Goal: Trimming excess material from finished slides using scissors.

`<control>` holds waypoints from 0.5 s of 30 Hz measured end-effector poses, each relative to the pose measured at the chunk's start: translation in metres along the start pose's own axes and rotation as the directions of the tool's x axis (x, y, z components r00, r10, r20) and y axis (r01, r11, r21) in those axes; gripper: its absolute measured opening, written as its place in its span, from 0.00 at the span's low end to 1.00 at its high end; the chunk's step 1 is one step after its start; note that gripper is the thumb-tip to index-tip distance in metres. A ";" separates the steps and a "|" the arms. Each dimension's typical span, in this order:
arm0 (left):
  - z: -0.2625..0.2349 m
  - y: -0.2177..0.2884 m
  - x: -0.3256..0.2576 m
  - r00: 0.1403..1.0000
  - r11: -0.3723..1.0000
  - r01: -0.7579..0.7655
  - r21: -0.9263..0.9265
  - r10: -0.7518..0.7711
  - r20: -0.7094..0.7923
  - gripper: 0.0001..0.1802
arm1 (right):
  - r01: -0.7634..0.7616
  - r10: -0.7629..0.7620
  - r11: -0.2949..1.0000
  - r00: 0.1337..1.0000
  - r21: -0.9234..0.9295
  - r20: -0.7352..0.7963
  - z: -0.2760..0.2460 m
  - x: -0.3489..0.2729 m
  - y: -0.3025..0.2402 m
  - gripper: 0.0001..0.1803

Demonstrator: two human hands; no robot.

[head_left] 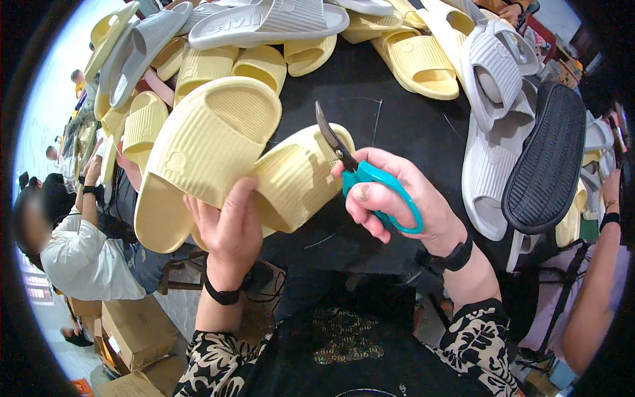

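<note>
My left hand (231, 231) grips a pale yellow slide sandal (198, 152), thumb on its ribbed strap, fingers underneath. Against it, to the right of the thumb, is a second yellow slide sandal (301, 182); how far the fingers also hold this one is hidden. In my right hand (410, 198) is a pair of scissors (374, 175) with teal handles and dark blades. The blades look closed together and point up and left, over the toe end of the second sandal. My right fingers wrap round and through the handle loops.
A black table (344, 86) lies under the sandals. Yellow and grey slides (264, 23) heap along its far side. At the right are grey slides (489, 159) and a black sole (546, 159). Co-workers sit left and right; cardboard boxes (139, 331) stand lower left.
</note>
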State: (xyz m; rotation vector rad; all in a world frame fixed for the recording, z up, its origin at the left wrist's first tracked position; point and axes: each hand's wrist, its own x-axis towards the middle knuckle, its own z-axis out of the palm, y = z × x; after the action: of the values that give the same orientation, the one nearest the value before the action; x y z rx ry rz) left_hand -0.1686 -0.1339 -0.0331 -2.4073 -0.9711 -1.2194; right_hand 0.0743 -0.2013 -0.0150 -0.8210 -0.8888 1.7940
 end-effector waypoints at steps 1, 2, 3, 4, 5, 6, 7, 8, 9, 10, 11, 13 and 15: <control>0.001 -0.004 -0.001 1.000 1.000 0.000 -0.001 0.000 0.000 0.10 | 0.019 -0.026 0.994 0.997 -0.106 -0.068 0.002 0.000 -0.001 0.20; 0.001 -0.007 -0.001 0.998 0.999 0.046 -0.002 -0.046 -0.036 0.10 | 0.031 -0.059 0.977 0.990 -0.210 -0.127 0.004 0.001 -0.002 0.22; 0.000 -0.010 -0.002 0.993 0.996 0.093 -0.005 -0.093 -0.072 0.10 | 0.033 -0.060 0.977 0.991 -0.209 -0.123 0.004 0.003 0.001 0.22; -0.002 -0.012 -0.003 0.986 0.989 0.145 -0.035 -0.147 -0.083 0.11 | 0.106 -0.149 0.945 0.982 -0.308 -0.118 0.002 0.007 0.008 0.22; -0.002 -0.013 -0.002 0.986 0.989 0.143 -0.036 -0.145 -0.086 0.11 | 0.176 -0.239 0.897 0.965 -0.406 -0.109 -0.001 0.009 0.013 0.23; -0.003 -0.014 -0.001 0.976 0.978 0.190 -0.091 -0.198 -0.094 0.10 | 0.176 -0.263 0.856 0.958 -0.485 -0.117 -0.002 0.010 0.016 0.25; -0.005 -0.016 0.001 0.963 0.961 0.236 -0.145 -0.251 -0.099 0.10 | 0.179 -0.265 0.855 0.957 -0.486 -0.114 -0.003 0.010 0.017 0.25; -0.006 -0.017 0.002 0.961 0.961 0.242 -0.131 -0.256 -0.103 0.10 | 0.157 -0.263 0.801 0.959 -0.578 -0.103 -0.003 0.010 0.017 0.25; -0.007 -0.019 0.003 0.961 0.962 0.241 -0.128 -0.255 -0.106 0.10 | 0.135 -0.259 0.737 0.961 -0.662 -0.093 -0.003 0.010 0.018 0.26; -0.008 -0.021 0.003 0.952 0.954 0.262 -0.148 -0.281 -0.119 0.10 | 0.190 -0.330 0.706 0.941 -0.683 -0.079 -0.005 0.010 0.023 0.24; -0.009 -0.022 0.002 0.943 0.944 0.285 -0.166 -0.307 -0.131 0.11 | 0.194 -0.329 0.706 0.942 -0.681 -0.072 -0.004 0.010 0.023 0.24; -0.011 -0.022 0.001 0.934 0.930 0.308 -0.198 -0.336 -0.124 0.10 | 0.140 -0.288 0.667 0.954 -0.732 -0.080 -0.003 0.010 0.021 0.23; -0.008 -0.019 0.001 0.925 0.911 0.329 -0.247 -0.364 -0.109 0.10 | 0.117 -0.249 0.681 0.965 -0.723 -0.078 -0.003 0.010 0.021 0.24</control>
State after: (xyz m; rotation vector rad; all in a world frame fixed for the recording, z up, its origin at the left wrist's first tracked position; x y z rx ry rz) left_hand -0.1865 -0.1236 -0.0285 -2.3207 -1.3181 -1.6957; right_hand 0.0639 -0.1981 -0.0359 -1.2970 -1.5344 1.1427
